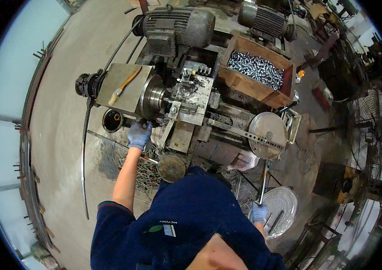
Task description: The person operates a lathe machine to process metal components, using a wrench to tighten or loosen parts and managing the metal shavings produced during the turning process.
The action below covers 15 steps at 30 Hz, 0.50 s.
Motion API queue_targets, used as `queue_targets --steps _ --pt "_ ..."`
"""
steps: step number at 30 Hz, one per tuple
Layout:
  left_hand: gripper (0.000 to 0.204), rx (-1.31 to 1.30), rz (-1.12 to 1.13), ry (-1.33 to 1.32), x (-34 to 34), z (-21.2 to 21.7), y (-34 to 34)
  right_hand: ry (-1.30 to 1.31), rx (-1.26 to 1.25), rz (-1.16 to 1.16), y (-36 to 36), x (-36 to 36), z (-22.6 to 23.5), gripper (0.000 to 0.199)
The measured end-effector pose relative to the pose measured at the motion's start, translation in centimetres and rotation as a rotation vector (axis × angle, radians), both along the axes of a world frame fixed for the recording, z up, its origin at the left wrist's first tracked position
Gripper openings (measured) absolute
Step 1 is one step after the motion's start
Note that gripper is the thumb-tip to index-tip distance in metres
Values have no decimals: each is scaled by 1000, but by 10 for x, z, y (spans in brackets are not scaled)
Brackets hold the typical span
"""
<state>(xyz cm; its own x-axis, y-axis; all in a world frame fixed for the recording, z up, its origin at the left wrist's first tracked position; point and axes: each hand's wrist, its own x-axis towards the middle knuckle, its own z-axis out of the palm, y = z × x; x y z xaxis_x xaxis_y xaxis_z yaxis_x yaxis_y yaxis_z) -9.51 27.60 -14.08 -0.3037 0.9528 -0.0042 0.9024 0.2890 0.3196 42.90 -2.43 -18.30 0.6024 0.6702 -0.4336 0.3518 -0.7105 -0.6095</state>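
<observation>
My left hand, in a grey-blue glove, is just below the lathe chuck. Its fingers curl inward against something dark; what they hold cannot be made out. At the lower right, my right hand, gloved alike, is wrapped round the end of a long metal lever. This lever runs up to a drilled flat bar beside a round metal disc. Between the chuck and the bar sits the tool carriage, strewn with dark chips. A paintbrush lies on the headstock cover.
A wooden box of small shiny metal parts stands behind the bar. Motors sit at the back. A round pot and metal shavings are near my left arm. A mesh-topped stool and caged fan stand right.
</observation>
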Motion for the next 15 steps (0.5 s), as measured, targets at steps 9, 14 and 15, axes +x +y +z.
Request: queue_targets --steps 9,14,15 --pt "24 103 -32 179 16 -8 -2 -291 -112 145 11 20 13 31" --pt "27 404 -14 36 7 -41 -6 -431 -180 158 19 43 22 32" --pt "26 484 -14 -21 7 -48 -4 -448 -213 178 21 58 21 32"
